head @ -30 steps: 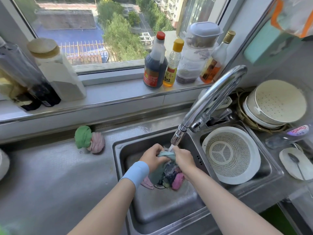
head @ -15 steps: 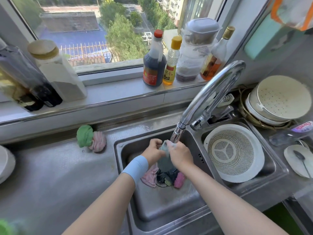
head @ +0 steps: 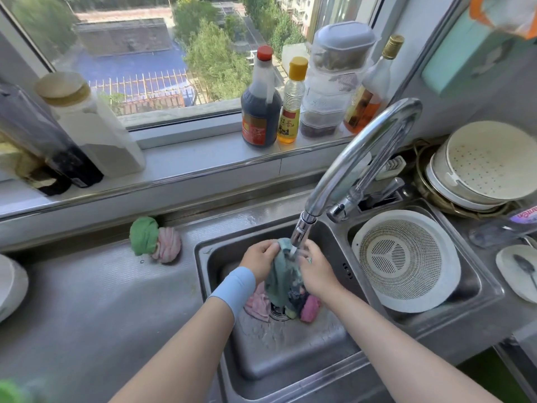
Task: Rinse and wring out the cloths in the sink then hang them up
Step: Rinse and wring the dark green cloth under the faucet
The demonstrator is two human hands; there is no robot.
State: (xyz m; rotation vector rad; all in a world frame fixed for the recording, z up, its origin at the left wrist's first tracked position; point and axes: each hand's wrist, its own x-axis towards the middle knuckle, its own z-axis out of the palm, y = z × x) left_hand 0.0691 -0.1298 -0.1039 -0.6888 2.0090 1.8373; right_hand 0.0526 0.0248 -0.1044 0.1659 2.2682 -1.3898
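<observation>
A teal cloth (head: 279, 279) hangs under the running tap (head: 302, 232) in the left sink basin (head: 286, 347). My left hand (head: 259, 260) grips its upper left edge and my right hand (head: 315, 270) grips its right side, just below the spout. More wet cloths lie over the drain beneath: a pale pink cloth (head: 257, 305), a bright pink cloth (head: 310, 311) and a dark one between them. Two wrung cloths, a green cloth (head: 143, 235) and a pink striped cloth (head: 168, 248), sit twisted on the counter left of the sink.
A white colander (head: 406, 261) fills the right basin. Stacked strainer bowls (head: 482, 167) stand at the back right, a small dish with a spoon (head: 518, 271) at the right edge. Bottles (head: 261, 103) and jars line the windowsill. The steel counter (head: 87, 301) stretches left.
Both hands have lifted the teal cloth up from the pile over the drain to right under the spout, so it now hangs stretched in the water stream.
</observation>
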